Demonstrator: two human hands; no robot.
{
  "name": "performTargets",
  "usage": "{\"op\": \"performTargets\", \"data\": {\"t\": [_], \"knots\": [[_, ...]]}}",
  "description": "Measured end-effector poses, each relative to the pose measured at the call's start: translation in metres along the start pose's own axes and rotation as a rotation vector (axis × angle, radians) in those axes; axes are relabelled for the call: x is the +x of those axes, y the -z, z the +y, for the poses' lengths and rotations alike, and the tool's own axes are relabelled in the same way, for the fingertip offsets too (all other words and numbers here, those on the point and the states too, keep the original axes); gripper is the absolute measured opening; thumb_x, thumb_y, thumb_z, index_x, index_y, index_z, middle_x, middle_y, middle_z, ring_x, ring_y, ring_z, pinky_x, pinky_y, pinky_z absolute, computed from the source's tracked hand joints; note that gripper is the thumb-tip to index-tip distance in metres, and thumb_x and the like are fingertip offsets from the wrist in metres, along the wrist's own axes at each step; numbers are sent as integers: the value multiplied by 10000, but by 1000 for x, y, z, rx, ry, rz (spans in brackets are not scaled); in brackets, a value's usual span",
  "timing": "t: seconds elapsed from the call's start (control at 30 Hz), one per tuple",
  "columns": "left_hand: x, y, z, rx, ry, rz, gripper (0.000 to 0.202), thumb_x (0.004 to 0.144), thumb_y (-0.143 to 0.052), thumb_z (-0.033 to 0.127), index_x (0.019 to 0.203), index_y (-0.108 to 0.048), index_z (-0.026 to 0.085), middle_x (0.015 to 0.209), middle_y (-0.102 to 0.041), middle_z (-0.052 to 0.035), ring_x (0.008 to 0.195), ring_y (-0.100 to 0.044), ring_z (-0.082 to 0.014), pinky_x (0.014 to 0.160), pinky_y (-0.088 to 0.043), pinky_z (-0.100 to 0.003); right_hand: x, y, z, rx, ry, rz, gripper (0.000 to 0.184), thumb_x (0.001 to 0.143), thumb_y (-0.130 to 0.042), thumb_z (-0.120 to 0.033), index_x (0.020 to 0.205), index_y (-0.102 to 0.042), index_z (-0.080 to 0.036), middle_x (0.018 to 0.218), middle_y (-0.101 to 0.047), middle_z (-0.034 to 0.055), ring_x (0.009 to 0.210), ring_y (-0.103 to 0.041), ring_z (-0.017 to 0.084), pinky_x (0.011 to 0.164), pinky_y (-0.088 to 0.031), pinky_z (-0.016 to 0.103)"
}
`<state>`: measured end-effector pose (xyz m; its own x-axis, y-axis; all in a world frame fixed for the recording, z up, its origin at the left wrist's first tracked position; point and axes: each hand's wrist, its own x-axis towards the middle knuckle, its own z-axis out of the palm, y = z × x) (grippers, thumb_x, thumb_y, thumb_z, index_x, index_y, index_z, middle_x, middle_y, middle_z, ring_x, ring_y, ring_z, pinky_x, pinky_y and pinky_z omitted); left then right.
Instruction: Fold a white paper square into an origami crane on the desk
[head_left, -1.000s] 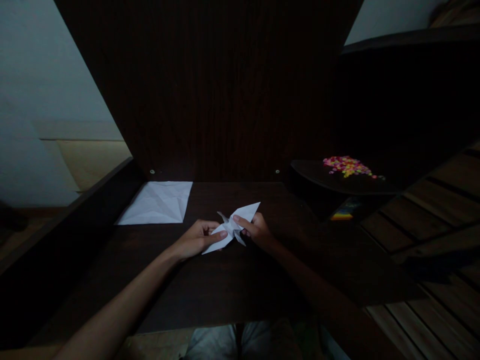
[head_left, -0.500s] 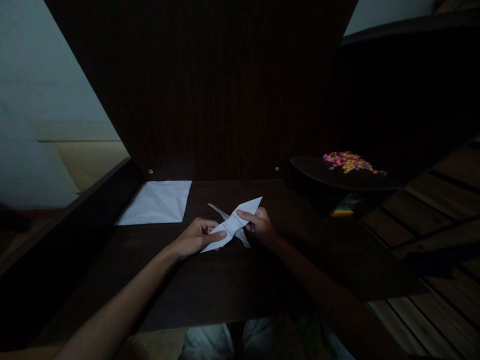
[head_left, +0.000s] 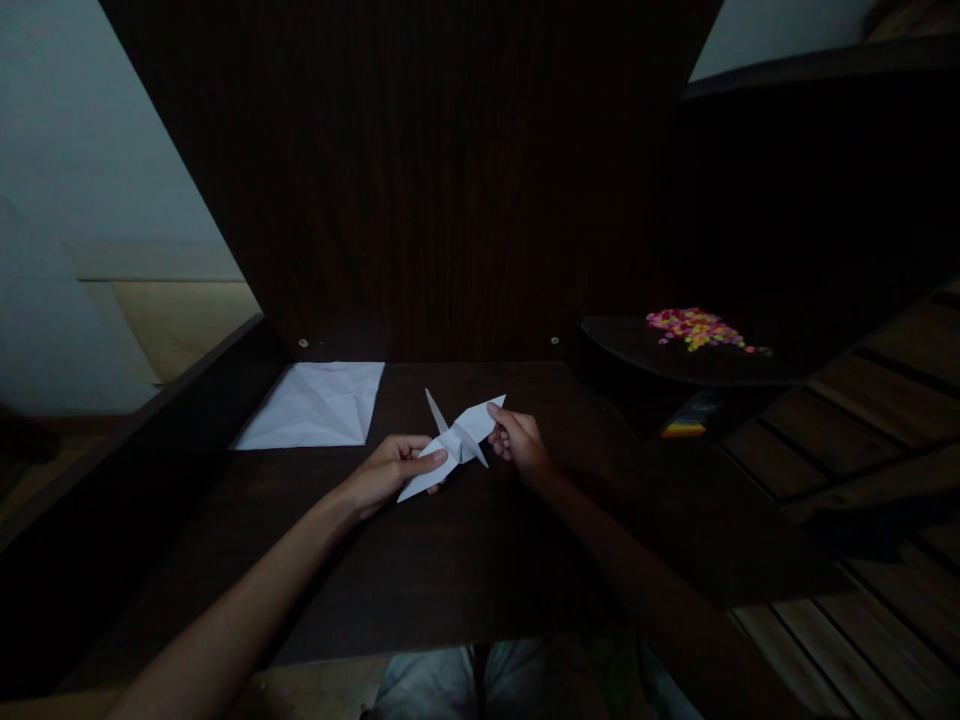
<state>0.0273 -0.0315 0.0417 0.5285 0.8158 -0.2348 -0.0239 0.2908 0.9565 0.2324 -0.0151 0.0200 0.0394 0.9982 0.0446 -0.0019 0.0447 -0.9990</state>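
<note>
Above the dark desk (head_left: 420, 570), both hands hold a white origami crane (head_left: 474, 423) whose two broad wings slant from lower left to upper right. Two narrow points stick out across them, one toward the back and one toward the front right. My left hand (head_left: 386, 472) pinches the lower-left wing, thumb on top and fingers underneath. At the opposite end, my right hand (head_left: 519, 440) grips the edge of the upper-right wing between thumb and fingers. A creased white sheet of paper (head_left: 315, 405) lies flat at the back left.
Small bright pink and yellow pieces (head_left: 697, 328) are heaped on a curved dark shelf (head_left: 622, 345) at the right. A rainbow-coloured item (head_left: 684, 428) sits beneath it. A low side board (head_left: 150, 450) borders the left, and a tall dark panel (head_left: 450, 180) rises behind.
The right hand has shifted to the outer end of its wing. The crane's wings now lie more spread, and its narrow points stand up between them. The left hand keeps its pinch.
</note>
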Motion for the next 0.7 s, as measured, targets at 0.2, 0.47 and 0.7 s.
{"op": "performTargets", "data": {"t": [0.2,0.47,0.7], "knots": [[5,1,2,-166,-5,145,221,731,-723,307,715,-667,94,625,-624,-28,508,-521,-68,498,-393,-166,-8,4,-8,-97,357,54,282,804,-563,-432,674,-526,-184,593,-445,-40,468,-373,70,442,-295,212],[8,-1,0,-189,-29,151,198,732,-718,280,742,-681,85,632,-642,-37,511,-534,-75,509,-413,-177,-10,-6,-7,-359,477,33,192,794,-601,-366,789,-622,-175,738,-550,10,524,-408,81,472,-317,228],[11,2,-4,-175,-1,140,228,703,-738,276,823,-694,87,686,-670,-53,527,-552,-82,537,-430,-196,-12,-5,-19,-471,526,26,176,804,-582,-335,731,-623,-180,645,-519,-9,520,-408,98,495,-333,235]]}}
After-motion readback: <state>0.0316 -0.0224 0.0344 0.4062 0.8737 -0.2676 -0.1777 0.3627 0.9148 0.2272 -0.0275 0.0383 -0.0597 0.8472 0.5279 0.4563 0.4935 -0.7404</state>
